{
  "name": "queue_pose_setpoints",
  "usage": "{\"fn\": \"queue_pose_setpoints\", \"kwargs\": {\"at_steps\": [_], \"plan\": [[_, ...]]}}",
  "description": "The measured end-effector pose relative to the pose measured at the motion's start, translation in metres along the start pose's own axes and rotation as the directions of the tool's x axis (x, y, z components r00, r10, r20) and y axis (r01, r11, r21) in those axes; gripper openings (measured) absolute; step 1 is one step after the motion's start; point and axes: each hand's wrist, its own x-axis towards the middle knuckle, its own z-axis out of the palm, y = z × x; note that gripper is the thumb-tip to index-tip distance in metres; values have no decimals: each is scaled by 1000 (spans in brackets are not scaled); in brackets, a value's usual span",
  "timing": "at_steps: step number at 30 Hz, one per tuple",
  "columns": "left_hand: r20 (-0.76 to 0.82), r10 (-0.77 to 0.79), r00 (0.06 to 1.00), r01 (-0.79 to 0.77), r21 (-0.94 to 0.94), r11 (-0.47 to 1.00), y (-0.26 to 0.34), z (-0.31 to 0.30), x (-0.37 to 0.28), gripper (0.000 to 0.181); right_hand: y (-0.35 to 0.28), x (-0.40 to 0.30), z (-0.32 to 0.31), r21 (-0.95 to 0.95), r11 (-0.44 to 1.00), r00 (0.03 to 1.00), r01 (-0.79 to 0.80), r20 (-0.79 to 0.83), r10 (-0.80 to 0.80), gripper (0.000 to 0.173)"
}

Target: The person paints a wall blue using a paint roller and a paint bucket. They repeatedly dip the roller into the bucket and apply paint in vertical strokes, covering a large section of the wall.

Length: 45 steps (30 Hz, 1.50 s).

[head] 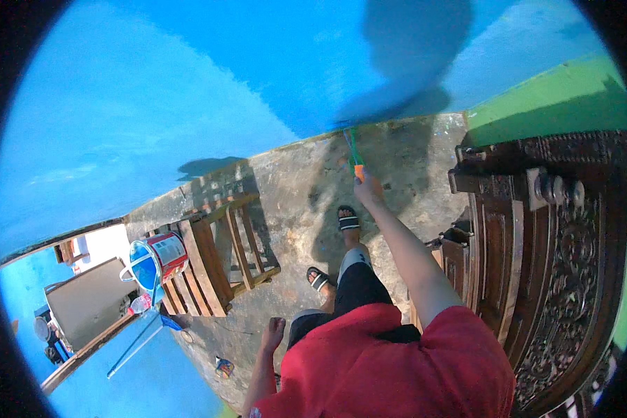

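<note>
My right hand (pixel 368 188) is closed around the orange handle of a paint roller (pixel 357 157), whose wire frame reaches toward the foot of the blue wall (pixel 292 68). The roller's head is dark and blurred at the wall's bottom edge, in shadow, so whether it touches the wall cannot be told. Low beside my body hangs my left hand (pixel 274 332), fingers curled, with nothing visible in it. A paint bucket (pixel 171 256) with blue paint inside stands on a slatted wooden stool or bench (pixel 206 266) to the left.
Carved dark wooden furniture (pixel 564 271) stands along the right, beside a green wall section (pixel 554 99). A clear plastic bottle (pixel 141 303) and a blue-headed long-handled tool (pixel 170 322) are near the bucket. A small colourful packet (pixel 223 367) lies on the concrete floor (pixel 287 209).
</note>
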Motion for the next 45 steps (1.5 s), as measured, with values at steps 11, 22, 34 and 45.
{"fn": "queue_pose_setpoints", "kwargs": {"at_steps": [11,22,34,45], "plan": [[-110,24,994,-22,20,1000,-57,-33,13,47,-49,-168,-104,95,987,978,130,-177,-112,51],[46,-158,986,160,-38,986,-250,32,49,56,-65,-300,-191,161,876,809,455,-485,-331,52],[-69,-11,998,-5,-218,976,-199,22,43,52,-87,-364,-250,307,706,722,639,-556,-412,50],[-33,-1,999,-2,-106,994,-180,4,63,50,-133,-401,-279,3,603,436,798,-693,-574,50]]}}
